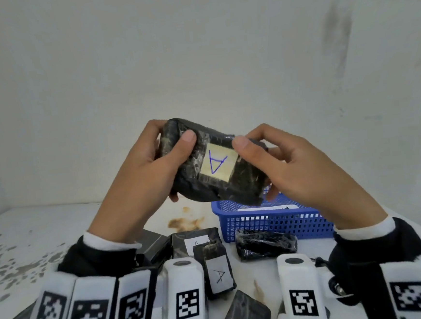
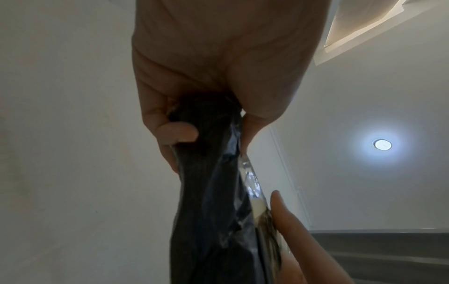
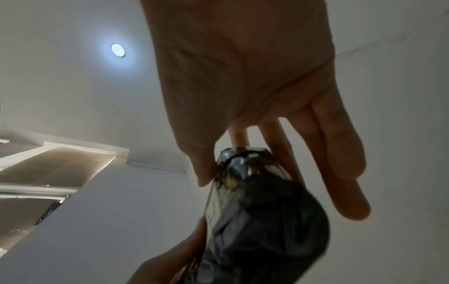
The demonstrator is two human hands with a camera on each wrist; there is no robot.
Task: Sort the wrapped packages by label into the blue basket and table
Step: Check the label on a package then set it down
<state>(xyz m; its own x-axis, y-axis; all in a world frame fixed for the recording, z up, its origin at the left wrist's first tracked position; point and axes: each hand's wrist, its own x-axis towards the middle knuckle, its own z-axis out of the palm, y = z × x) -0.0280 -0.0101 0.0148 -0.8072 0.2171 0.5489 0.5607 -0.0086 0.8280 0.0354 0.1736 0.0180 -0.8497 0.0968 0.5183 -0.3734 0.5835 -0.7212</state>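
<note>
Both hands hold one black wrapped package (image 1: 205, 174) up above the table, its yellowish label with a blue letter A (image 1: 218, 165) facing me. My left hand (image 1: 151, 161) grips its left end, thumb across the front. My right hand (image 1: 277, 159) pinches its right end between thumb and fingers. The left wrist view has the package (image 2: 209, 201) edge-on below the left hand (image 2: 194, 107); in the right wrist view the package (image 3: 257, 221) sits under the right hand (image 3: 243, 149). The blue basket (image 1: 272, 222) stands on the table below the package.
Several black wrapped packages lie on the white table (image 1: 46, 235) near me: one with a white A label (image 1: 217, 272), one partly hidden behind it (image 1: 195, 241), an unlabelled one (image 1: 266, 245) before the basket. A white slip (image 1: 266, 208) lies in the basket. A brown stain (image 1: 184, 223) marks the table.
</note>
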